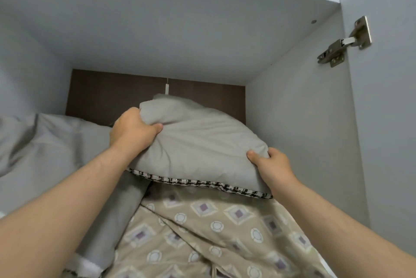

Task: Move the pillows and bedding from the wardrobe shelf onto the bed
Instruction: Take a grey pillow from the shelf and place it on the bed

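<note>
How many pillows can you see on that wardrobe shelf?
2: a plump grey fabric pillow gripped by both hands, and a flatter grey pillow left of it. More may be hidden underneath.

Pillow lies on quilt in the wardrobe, bedding left.

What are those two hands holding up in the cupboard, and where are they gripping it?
A grey pillow. The left hand pinches its upper left corner; the right hand grips its lower right corner.
</note>
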Tool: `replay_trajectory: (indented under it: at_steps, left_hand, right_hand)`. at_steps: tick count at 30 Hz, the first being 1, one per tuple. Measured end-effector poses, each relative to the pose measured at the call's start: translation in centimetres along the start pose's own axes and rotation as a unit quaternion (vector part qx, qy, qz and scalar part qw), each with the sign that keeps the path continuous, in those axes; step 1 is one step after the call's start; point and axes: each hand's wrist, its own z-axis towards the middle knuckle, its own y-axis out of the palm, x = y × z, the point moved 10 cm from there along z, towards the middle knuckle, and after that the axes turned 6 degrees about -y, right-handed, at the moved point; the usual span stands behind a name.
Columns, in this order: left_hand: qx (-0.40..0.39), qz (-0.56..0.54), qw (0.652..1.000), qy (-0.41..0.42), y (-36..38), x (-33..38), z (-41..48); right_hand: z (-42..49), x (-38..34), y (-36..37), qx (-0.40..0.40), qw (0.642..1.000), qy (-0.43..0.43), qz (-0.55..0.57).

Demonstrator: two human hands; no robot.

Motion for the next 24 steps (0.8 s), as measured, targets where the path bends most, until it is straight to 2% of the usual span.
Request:
replay_trajectory:
  at_steps: [5,7,9,13,16,20,24]
  left_hand:
    - [0.057,-0.177,0.982,0.015,-8.4,-0.6,-5.8]
    - [0.065,-0.206,0.976,0.020,-11.5,-0.9,-8.7]
    - [0.071,-0.195,0.978,0.014,-14.8,-1.3,-11.9]
    - [0.074,-0.146,0.987,-0.007,-21.8,-1.5,-19.6]
    - [0.079,-0.089,0.993,-0.018,-27.1,-0.9,-26.9]
    - [0.080,-0.081,0.988,-0.108,-33.9,-1.2,-34.8]
    - [0.116,-0.062,0.959,-0.250,-43.1,-1.6,-39.9]
  right_hand:
    - [-1.7,1.2,-1.1,-0.036,0.996,0.049,0.063]
    - [-3.9,-0.5,-0.6,-0.078,0.986,0.071,0.129]
    - [-7.1,-2.3,-0.2,-0.130,0.961,0.099,0.223]
    - [-14.3,-3.8,0.2,-0.244,0.903,0.148,0.322]
    - [-19.2,-2.9,-1.3,-0.239,0.896,0.140,0.347]
    - [-26.0,-4.9,-4.6,-0.189,0.903,0.067,0.380]
    - [-32.4,-9.7,-5.9,-0.207,0.890,0.035,0.406]
